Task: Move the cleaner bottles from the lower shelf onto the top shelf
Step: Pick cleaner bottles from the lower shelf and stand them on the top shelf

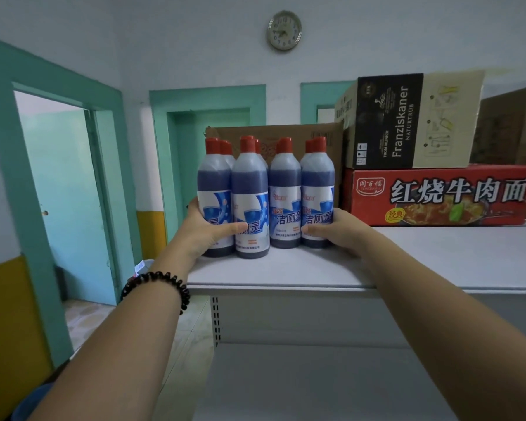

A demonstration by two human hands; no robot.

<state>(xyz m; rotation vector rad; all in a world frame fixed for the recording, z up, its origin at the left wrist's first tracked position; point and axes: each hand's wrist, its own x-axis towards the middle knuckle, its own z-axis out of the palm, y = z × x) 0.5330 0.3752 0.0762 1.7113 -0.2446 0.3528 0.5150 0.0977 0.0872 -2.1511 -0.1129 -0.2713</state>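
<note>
Upright cleaner bottles (266, 196), caps (212, 146) up, on top shelf (407, 256)

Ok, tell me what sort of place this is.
Probably a small shop's stockroom: a metal display shelf, a Franziskaner beer carton stacked on a red noodle carton, and a batch of identical cleaner bottles.

The person is wearing a bracelet of small, round, glossy black beads (160, 275), strung in one close row around the left wrist. The left forearm (119, 344) and right forearm (438, 299) are showing bare down to the left hand (208, 230) and right hand (336, 230). A blue patch (28, 402) is showing beneath the left arm; whether it is clothing cannot be told.
</note>
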